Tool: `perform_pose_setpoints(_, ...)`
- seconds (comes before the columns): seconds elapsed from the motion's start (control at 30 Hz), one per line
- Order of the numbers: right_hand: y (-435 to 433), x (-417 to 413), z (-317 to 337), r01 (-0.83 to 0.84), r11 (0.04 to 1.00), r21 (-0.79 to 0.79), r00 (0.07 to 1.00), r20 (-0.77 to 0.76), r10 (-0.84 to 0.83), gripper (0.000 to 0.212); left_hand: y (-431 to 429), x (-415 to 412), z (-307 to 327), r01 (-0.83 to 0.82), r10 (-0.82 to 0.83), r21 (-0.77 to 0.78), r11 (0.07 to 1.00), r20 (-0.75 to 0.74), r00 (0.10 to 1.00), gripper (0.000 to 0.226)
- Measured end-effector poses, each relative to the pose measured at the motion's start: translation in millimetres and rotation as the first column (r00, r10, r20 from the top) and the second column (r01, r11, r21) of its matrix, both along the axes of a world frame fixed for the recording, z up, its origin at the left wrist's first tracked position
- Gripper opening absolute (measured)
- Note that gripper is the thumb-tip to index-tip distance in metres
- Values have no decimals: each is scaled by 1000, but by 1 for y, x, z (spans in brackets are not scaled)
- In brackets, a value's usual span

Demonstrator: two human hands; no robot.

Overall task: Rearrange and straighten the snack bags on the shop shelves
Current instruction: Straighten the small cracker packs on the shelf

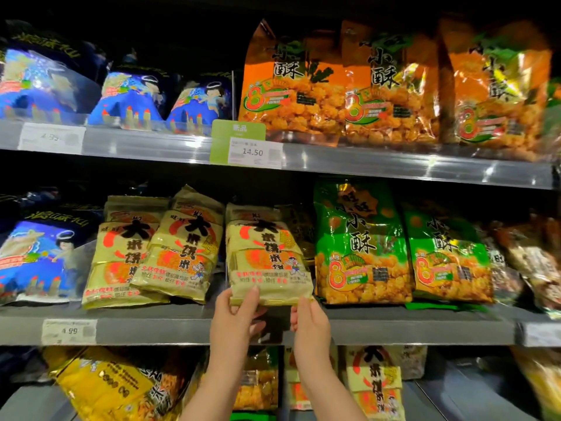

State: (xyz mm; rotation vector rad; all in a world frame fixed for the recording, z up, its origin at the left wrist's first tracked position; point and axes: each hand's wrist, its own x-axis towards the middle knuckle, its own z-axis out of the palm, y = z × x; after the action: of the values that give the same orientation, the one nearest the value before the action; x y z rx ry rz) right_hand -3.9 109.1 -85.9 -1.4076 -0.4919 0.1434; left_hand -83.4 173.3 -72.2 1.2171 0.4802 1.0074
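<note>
Pale yellow-green plastic wraps the cracker bag (268, 262) I am working on. It stands at the centre of the frame on the middle shelf (151, 328), with its bottom edge near the shelf's front lip. My left hand (233, 314) pinches the lower left edge, thumb on the face and fingers curled beneath. My right hand (309, 320) pinches the lower right corner. A big black 大 heads the label; I cannot read the small print.

To the left, across a narrow gap, two matching bags (158, 253) lean back. To the right, a green bag (358, 247) marked 小酥 with a large 8 stands just beside it, leaving little room. A price tag (69, 331) at lower left reads 4.99. Above centre, a green tag (246, 144) reads 新品 and 14.50, beneath orange bags (391, 86) also marked 小酥. Blue bags (127, 98) fill the upper left.
</note>
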Motion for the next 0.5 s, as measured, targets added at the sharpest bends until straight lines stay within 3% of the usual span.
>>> perform_pose_setpoints(0.3, -17, -3, -32, -76, 987, -142, 997, -36, 72, 34, -8, -5, -28, 58, -53, -126, 990, 39, 998, 28)
perform_pose_setpoints(0.4, -27, -4, -43, -128, 989, -70, 982, -149, 117, 15, -14, -11, -40, 94, -92, -139, 986, 21, 995, 24)
perform_pose_setpoints(0.5, -44, -4, -51, -233, 968, 92, 933, -261, 249, 33, -28, -20, -52, 97, -96, -91, 991, 6, 995, 21)
